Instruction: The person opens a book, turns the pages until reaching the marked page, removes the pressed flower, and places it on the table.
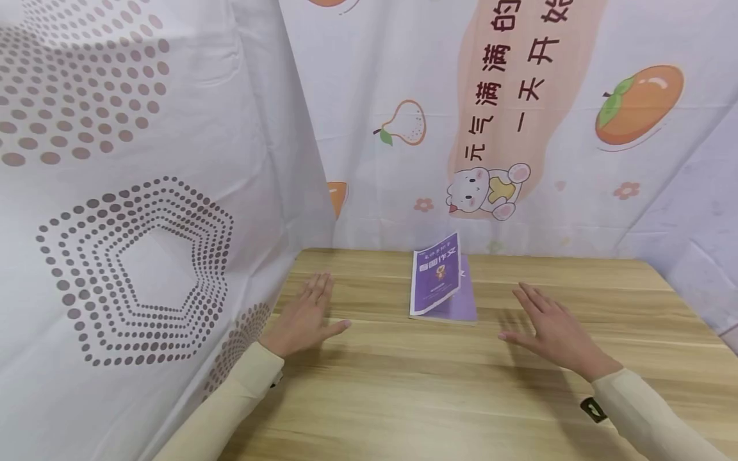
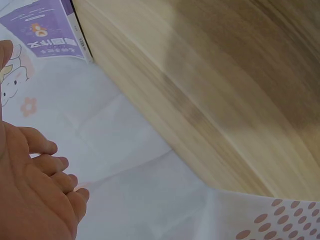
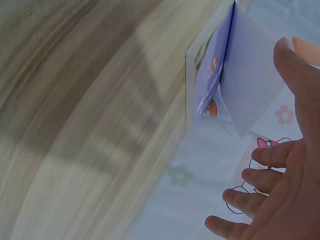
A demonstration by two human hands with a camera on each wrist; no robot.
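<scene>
Purple paper covers the book (image 1: pixel 463 301), which lies between the hands near the far edge of the table (image 1: pixel 369 397), its front cover (image 1: pixel 436 282) standing partly raised. The left hand (image 1: pixel 305 317) and right hand (image 1: pixel 556 336) hang over the wood to either side, fingers loosely extended, holding nothing. The book looks thin and light, its cover floppy, likely smooth and easily creased; the firmest hold is probably along the spine (image 2: pixel 80 37), with the cover pressed down.
</scene>
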